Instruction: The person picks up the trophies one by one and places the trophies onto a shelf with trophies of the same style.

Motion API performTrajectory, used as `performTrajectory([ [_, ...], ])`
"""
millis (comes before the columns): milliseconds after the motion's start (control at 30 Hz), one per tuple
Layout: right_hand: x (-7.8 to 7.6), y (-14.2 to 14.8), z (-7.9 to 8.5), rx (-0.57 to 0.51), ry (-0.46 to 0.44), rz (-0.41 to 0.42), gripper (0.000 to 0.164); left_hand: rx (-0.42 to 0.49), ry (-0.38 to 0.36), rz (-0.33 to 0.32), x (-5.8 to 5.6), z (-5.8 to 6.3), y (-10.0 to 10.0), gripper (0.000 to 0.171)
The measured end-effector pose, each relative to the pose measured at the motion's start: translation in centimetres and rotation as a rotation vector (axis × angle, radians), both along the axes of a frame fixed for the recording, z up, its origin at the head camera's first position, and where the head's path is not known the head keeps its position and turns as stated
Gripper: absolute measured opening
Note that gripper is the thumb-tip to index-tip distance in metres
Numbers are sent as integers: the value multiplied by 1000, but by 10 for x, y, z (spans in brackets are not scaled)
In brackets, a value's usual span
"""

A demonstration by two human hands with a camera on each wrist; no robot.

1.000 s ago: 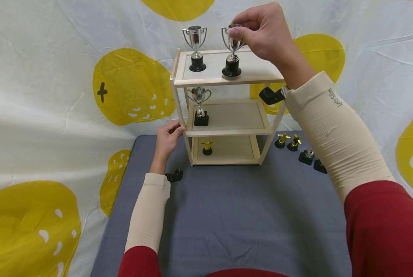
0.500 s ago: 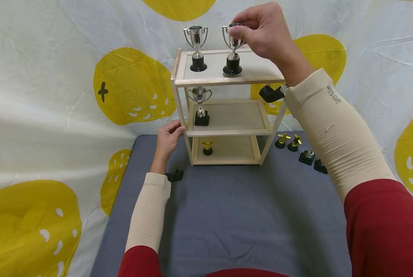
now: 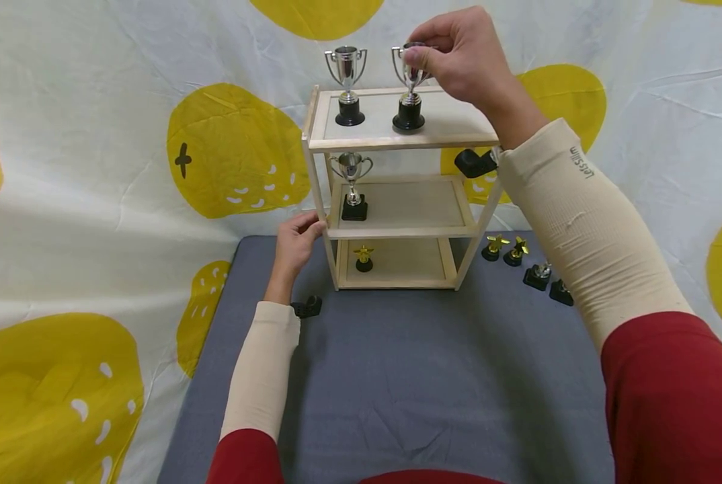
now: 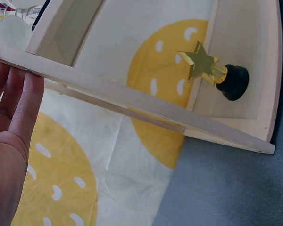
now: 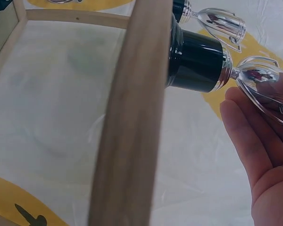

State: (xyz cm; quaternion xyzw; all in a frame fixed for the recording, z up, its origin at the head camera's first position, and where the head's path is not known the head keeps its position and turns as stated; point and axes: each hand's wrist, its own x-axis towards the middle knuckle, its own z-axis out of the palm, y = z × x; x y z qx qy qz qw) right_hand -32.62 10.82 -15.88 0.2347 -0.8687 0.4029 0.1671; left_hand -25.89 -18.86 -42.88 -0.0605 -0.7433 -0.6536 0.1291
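My right hand [image 3: 460, 57] pinches the cup of a silver trophy [image 3: 409, 111] between thumb and fingers. Its round black base meets the top board of a three-tier wooden shelf [image 3: 397, 143]. In the right wrist view the fingers lie along the trophy's handle [image 5: 255, 96]. A matching silver trophy [image 3: 349, 107] stands to its left on the same board. My left hand [image 3: 294, 245] holds the shelf's left front post [image 4: 108, 92] at middle-board height. On the middle board stands a silver trophy with a square base [image 3: 353, 205]; below it, a gold star trophy [image 3: 364, 259].
On the grey table [image 3: 397, 376], right of the shelf, stand two gold star trophies [image 3: 493, 247] and two pieces with square black bases [image 3: 537, 277], partly behind the right forearm. A white cloth with yellow patterns [image 3: 234, 148] hangs behind.
Both hands keep their holds, and the trophy in the right hand stays at the same place on the top board. The head view has shifted very slightly.
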Motion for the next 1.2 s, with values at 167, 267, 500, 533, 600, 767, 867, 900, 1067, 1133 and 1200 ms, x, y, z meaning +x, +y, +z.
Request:
performTrajectory([
  [167,-3,2,-6,-6,-15,10,34,-17,25,-3,-1,-8,0,30],
  [267,-5,2,-7,-4,-11,11,33,-15,43,-3,-2,-9,1,28],
  [500,-8,3,-6,30,-20,-19,35,-6,43,0,-4,-8,5,27],
  [533,-9,4,-6,32,-24,-20,35,-2,42,0,-4,-8,5,26],
  [600,-10,4,-5,32,-27,-18,35,1,45,0,-5,-8,6,26],
  [767,-12,3,-4,-9,-37,3,34,-11,51,2,-4,-8,5,28],
  [867,-14,2,-5,-30,-55,19,33,-14,46,9,-2,-9,4,28],
  [900,-14,2,-6,-26,-55,18,33,-14,42,10,-1,-9,4,28],
  [1067,-16,5,-6,-9,-47,-8,33,-21,36,3,-2,-9,7,31],
  [1133,-17,6,-5,-6,-46,-9,33,-21,37,5,-4,-8,7,32],
  [1200,-17,6,-4,-7,-53,-8,33,-15,28,7,-4,-8,8,33],
])
